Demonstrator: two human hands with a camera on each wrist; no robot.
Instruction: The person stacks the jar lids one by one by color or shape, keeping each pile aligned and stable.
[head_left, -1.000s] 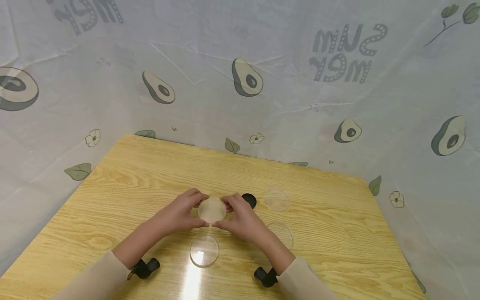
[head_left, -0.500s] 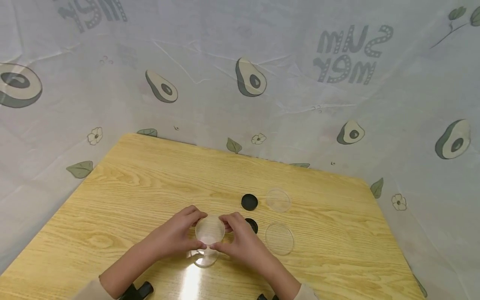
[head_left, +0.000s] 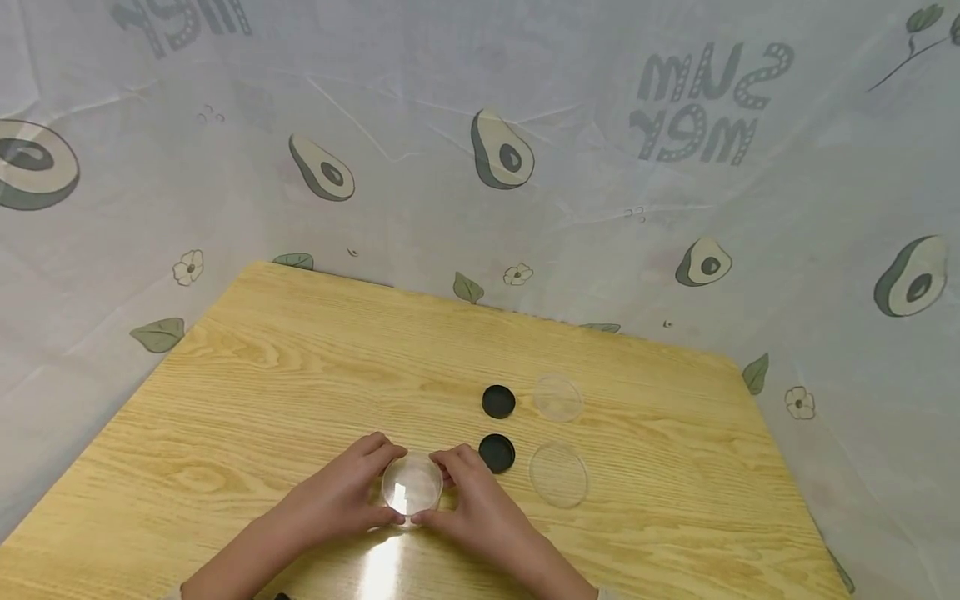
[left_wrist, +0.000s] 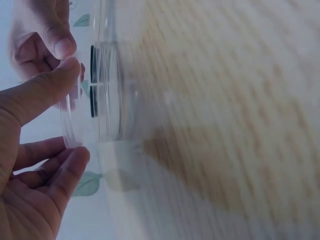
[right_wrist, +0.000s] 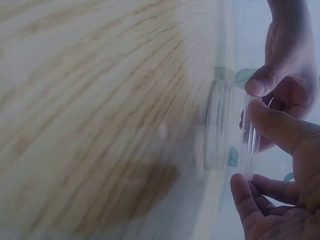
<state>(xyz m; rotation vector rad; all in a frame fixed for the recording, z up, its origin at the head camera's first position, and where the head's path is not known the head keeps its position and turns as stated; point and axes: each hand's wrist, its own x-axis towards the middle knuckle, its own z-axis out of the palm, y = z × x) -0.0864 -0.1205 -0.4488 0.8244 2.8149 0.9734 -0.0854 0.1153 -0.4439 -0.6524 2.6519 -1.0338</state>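
Between them, both hands hold a clear, shallow petri dish half (head_left: 412, 481) by its rim. My left hand (head_left: 347, 492) pinches its left side with thumb and fingertips, and my right hand (head_left: 477, 510) pinches the right side the same way; the thumbs nearly meet at the near edge. Just below it, another clear petri dish piece (left_wrist: 110, 92) stands on the table. A narrow gap parts the held piece from it in both wrist views. From the head view the lower piece is mostly covered by the held one.
Right of the hands lie two round black discs (head_left: 498, 402) with raised rims, one behind the other. Beyond them are two more clear round dishes (head_left: 558, 475). The wooden table (head_left: 300, 367) ends at a printed cloth (head_left: 405, 225) at the back and sides.
Both hands have brought the petri dish half toward the near side, from behind the piece on the table to over it. The front black disc has come fully into sight.
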